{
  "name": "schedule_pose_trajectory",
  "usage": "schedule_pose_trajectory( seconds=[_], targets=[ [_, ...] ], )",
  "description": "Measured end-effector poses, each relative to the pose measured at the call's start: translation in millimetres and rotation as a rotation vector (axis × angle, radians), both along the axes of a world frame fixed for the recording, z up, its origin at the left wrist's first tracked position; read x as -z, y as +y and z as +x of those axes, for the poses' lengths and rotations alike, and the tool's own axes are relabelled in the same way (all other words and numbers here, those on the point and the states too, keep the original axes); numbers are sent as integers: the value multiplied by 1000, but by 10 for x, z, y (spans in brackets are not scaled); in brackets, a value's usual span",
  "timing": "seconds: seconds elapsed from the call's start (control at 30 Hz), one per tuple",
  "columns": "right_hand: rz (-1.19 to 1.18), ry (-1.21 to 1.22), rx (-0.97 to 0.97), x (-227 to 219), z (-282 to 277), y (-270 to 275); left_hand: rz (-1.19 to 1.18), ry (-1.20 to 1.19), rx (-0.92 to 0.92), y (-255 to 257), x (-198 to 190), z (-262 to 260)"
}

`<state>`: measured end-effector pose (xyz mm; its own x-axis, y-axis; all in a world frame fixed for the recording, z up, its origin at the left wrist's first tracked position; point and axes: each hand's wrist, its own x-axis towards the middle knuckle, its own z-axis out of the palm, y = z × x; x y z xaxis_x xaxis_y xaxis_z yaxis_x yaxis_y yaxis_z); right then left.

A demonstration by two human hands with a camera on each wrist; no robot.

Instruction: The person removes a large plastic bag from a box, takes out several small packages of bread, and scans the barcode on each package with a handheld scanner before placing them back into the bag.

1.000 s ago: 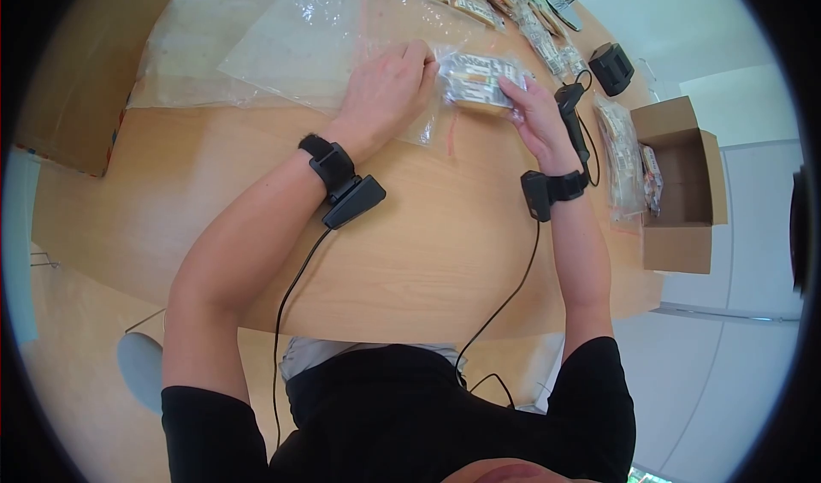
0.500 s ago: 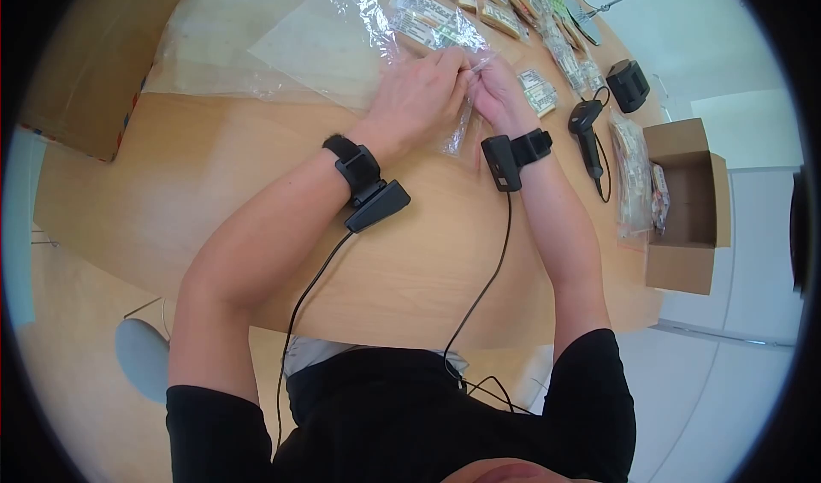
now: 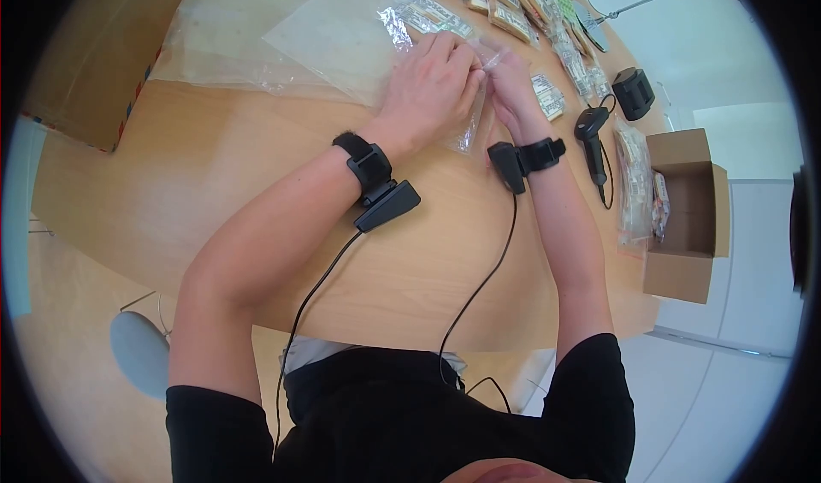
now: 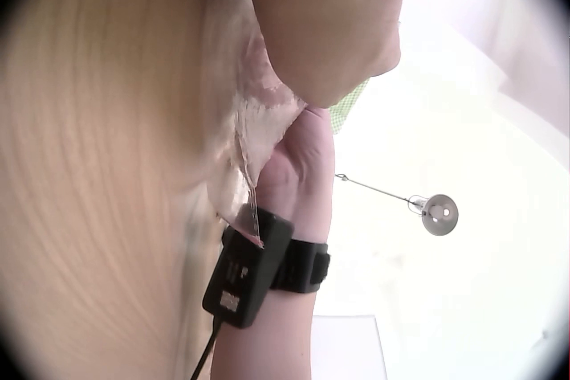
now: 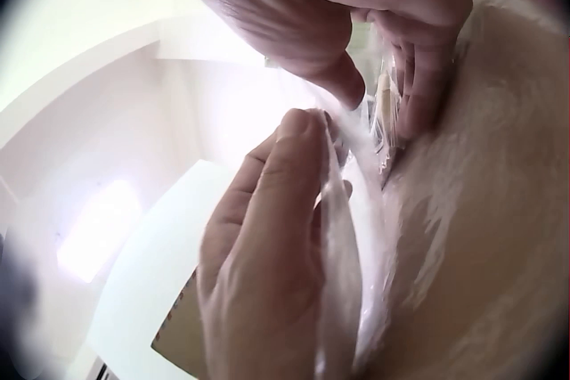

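A large clear plastic bag lies under and between the hands, with labelled packs showing through the film beyond them. My left hand pinches the bag's edge, thumb against curled fingers; the left hand shows this closely in the right wrist view. Close beside it, my right hand holds the film, its fingertips partly hidden. In the right wrist view, the right hand has thumb and fingers on either side of film and a thin pack edge.
Right of the hands lie one labelled pack, a black scanner and a black stand. Bagged packs lie by an open cardboard box. More packs line the back; another box stands at left.
My right hand has moved from holding a labelled pack to the bag's edge beside my left hand. Labelled packs now show through film beyond the hands. The whole head view has shifted slightly.
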<state>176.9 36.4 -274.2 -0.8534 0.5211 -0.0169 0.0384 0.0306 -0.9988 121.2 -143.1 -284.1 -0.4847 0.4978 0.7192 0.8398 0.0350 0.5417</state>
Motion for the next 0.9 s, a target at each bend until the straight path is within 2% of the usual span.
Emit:
schedule_pose_trajectory(
  seconds=[0.07, 0.17, 0.27, 0.37, 0.47, 0.57, 0.67, 0.8, 0.9],
  targets=[
    [-114, 52, 145, -27, 105, -164, 16, 3, 3, 16, 25, -9],
    [-71, -6, -7, -23, 255, -111, 21, 13, -2, 38, 51, -22],
    [87, -150, -106, -75, 313, -147, -12, 7, -26, 65, 101, -12],
    [348, -146, -270, -235, 311, -281, -102, 4, -70, 74, 161, 12],
    [967, 3, -425, -130, 261, -112, -197, -40, -39, 74, 180, 25],
    [736, -183, -424, -74, 265, -67, -242, -64, -2, 72, 191, 9],
    [689, -341, -440, -168, 199, -33, -217, -65, -18, 95, 212, 15],
    [794, -113, -532, 82, 95, 208, -246, -37, -48, 73, 177, 6],
    [792, -43, -602, 2, 34, 162, -267, -14, -62, 77, 187, -11]
  ],
)
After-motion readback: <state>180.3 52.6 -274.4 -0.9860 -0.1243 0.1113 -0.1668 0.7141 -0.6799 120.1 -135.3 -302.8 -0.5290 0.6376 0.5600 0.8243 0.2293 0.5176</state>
